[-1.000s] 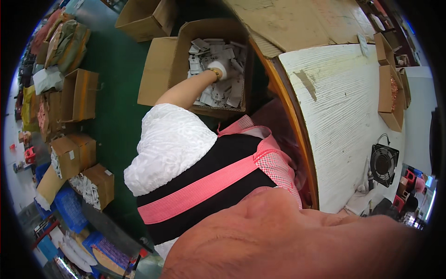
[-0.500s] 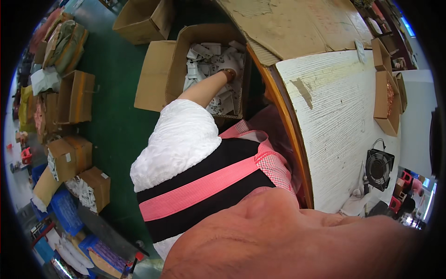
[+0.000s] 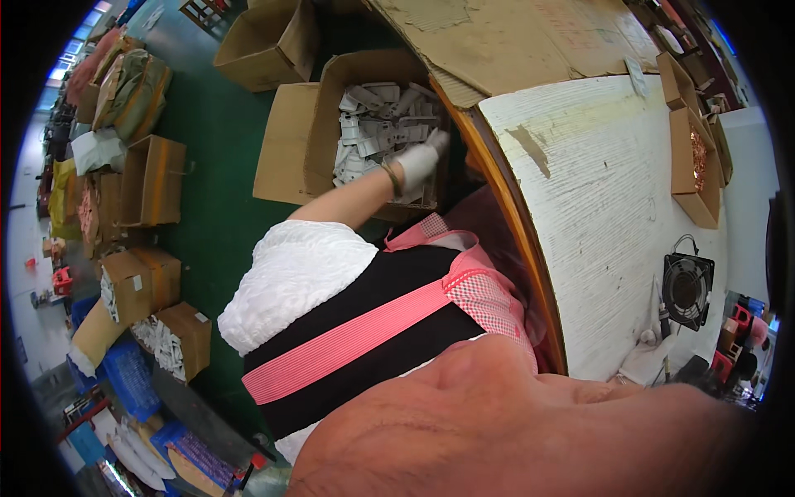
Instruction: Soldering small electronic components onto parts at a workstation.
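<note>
My left hand (image 3: pixel 421 159), in a white glove with a band at the wrist, reaches down into an open cardboard box (image 3: pixel 319 132) on the floor to my left. The box is full of several small white and grey flat parts (image 3: pixel 377 124). The hand hovers over the parts at the box's near right corner, and the white glove blends with them, so a grip does not show. At the lower right, what looks like my white-gloved right hand (image 3: pixel 644 358) rests on the white table (image 3: pixel 613 190) beside a dark object; its fingers are unclear.
A small black fan (image 3: pixel 686 290) sits on the table near its right edge. Open boxes (image 3: pixel 700 170), one holding copper-coloured parts, line the far right. More cardboard boxes (image 3: pixel 153 178), a blue crate (image 3: pixel 128 373) and bags stand on the green floor to the left.
My left hand has drawn back from the middle of the box to its near right corner, and the forearm has lifted. The view has shifted slightly.
</note>
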Motion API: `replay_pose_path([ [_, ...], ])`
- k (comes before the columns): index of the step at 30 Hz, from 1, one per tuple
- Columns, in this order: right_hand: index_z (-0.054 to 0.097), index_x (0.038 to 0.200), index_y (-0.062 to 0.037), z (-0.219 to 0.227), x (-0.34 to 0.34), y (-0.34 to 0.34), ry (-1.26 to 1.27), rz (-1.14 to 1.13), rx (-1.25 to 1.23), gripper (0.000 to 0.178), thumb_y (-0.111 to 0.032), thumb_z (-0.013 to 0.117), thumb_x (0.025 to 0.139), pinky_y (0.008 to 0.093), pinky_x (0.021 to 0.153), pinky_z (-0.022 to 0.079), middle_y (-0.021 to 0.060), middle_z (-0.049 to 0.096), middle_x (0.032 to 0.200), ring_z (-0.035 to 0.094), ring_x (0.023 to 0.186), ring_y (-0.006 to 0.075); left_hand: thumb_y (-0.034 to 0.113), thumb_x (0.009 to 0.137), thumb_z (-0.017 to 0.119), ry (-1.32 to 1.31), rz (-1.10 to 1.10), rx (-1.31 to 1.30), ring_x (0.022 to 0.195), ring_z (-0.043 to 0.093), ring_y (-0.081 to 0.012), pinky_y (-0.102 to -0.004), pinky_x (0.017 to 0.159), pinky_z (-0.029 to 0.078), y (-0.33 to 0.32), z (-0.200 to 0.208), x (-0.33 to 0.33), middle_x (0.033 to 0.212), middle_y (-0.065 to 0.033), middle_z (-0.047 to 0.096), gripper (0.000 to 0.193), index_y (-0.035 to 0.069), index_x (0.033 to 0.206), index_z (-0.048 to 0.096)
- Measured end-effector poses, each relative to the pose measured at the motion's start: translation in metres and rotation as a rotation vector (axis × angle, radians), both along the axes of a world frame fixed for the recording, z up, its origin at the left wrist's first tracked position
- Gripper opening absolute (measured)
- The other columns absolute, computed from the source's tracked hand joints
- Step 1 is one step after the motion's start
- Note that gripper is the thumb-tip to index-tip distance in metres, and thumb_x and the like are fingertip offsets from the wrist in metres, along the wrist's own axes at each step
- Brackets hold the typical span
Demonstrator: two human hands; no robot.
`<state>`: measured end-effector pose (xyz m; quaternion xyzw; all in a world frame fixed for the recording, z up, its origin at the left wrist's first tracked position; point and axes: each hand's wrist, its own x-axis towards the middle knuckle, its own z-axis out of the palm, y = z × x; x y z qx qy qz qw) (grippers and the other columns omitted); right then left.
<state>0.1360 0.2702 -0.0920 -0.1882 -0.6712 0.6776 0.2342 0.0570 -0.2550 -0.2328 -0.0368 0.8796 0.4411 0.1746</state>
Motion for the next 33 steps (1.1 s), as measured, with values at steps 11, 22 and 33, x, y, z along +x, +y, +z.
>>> replay_pose_path([
  [11, 0.050, 0.119, 0.0015, -0.010, -0.001, 0.014, 0.001, 0.041, -0.067, 0.044, -0.035, 0.048, 0.095, 0.0201, 0.061, 0.040, 0.0089, 0.061, 0.096, 0.050, 0.071, 0.0095, 0.044, 0.094, 0.033, 0.075, -0.213, -0.308, 0.131, 0.033, -0.0358, -0.0355, 0.106, 0.028, -0.026, -0.035, -0.026, 0.140, -0.0276, 0.031, 0.067, 0.001, 0.143, 0.016],
  [22, 0.051, 0.117, 0.0015, -0.004, 0.001, 0.003, -0.039, -0.035, -0.122, 0.044, -0.036, 0.048, 0.095, 0.0202, 0.063, 0.040, 0.0066, 0.061, 0.095, 0.049, 0.072, 0.0092, 0.000, 0.074, 0.052, 0.308, 0.427, -0.750, 0.127, 0.039, -0.0281, -0.0342, 0.105, 0.034, -0.221, -0.019, -0.084, 0.139, -0.0132, 0.040, 0.065, 0.012, 0.136, 0.037],
  [33, 0.048, 0.120, 0.0030, -0.008, 0.005, 0.016, -0.087, -0.059, 0.068, 0.048, -0.038, 0.042, 0.096, 0.0207, 0.070, 0.041, 0.0091, 0.059, 0.105, 0.050, 0.078, 0.0116, 0.002, 0.079, 0.053, 0.240, -0.107, -0.914, 0.109, 0.052, -0.0349, -0.0398, 0.091, 0.044, -0.265, -0.020, -0.108, 0.118, -0.0160, 0.054, 0.039, 0.010, 0.117, 0.050],
])
